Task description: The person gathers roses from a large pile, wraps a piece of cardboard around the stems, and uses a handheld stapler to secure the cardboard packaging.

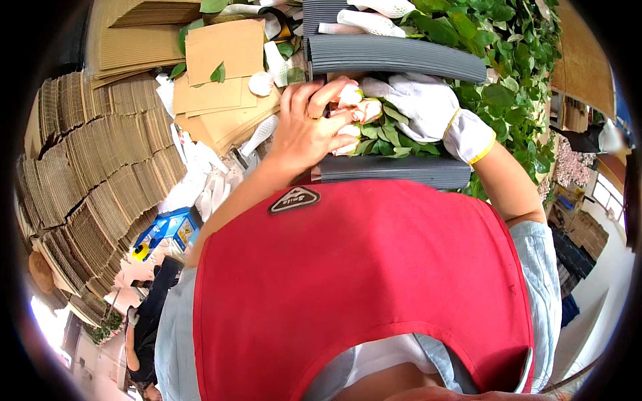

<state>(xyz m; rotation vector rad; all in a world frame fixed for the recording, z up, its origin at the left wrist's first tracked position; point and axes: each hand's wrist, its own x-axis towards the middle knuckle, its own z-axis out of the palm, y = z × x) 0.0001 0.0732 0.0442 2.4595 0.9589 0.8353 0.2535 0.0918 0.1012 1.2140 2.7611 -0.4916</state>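
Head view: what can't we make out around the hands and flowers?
Flowers, head view: stems hidden by the leaves and right hand.
Left hand, head view: palm and grip hidden by its own back.
Right hand, head view: palm hidden by the gloved back; can't tell how firmly it holds.
Co-worker, head view: too small, near the dark rim, to tell what they handle.

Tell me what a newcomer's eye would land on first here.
Probably the broad red apron, filling the lower middle. Just above it, a bare left hand and a white-gloved right hand are at pale pink roses between grey ribbed bars. Stacked cardboard crowds the left side, dense green leaves the upper right.
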